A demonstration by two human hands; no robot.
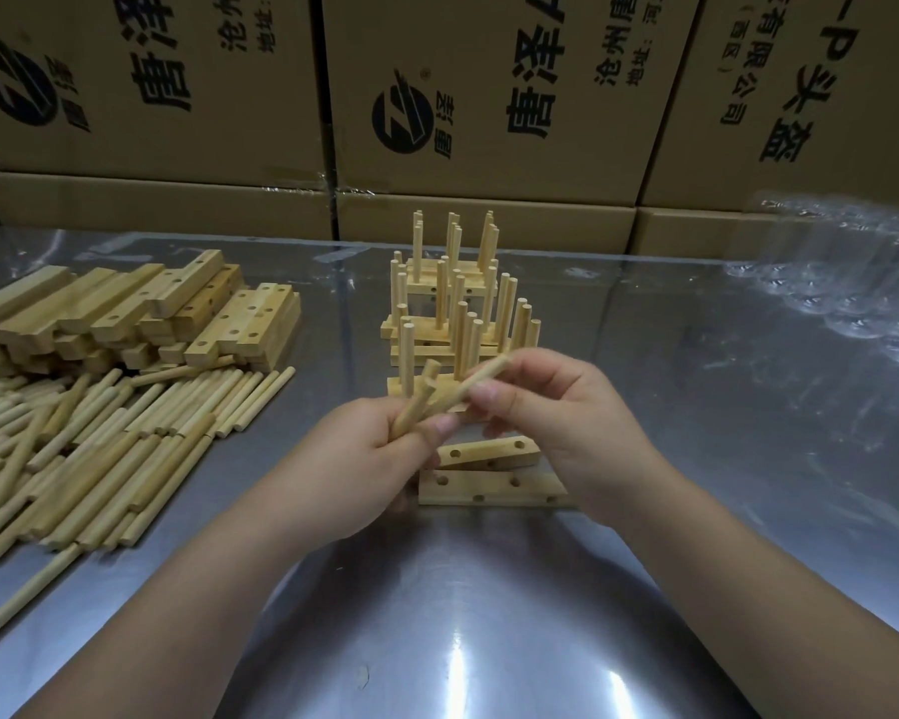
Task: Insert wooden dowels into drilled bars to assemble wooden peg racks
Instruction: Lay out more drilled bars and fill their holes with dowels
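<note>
A wall of printed cardboard boxes fills the far side, from 10 round to 2 o'clock. In front of it lies a shiny metal table that takes up the rest of the view.

At 9 o'clock a broad heap of loose dowels lies flat on the table. Just beyond it, at 10 o'clock, is a stack of drilled bars, touching the heap's far edge. At 12 o'clock finished peg racks are piled in tiers, pegs pointing up. Crumpled clear plastic sits at 2 o'clock, well apart from the racks.

Both forearms come in from 6 o'clock and the hands meet at the centre, just in front of the racks. The left hand has its fingers curled round a small bunch of dowels that tilt towards 1 o'clock. The right hand pinches a single dowel between thumb and fingertips, its lower end close to the bunch.

Under the hands two loose bars lie on the table. The upper bar rests tilted on the lower bar, holes facing up, all of them open.
</note>
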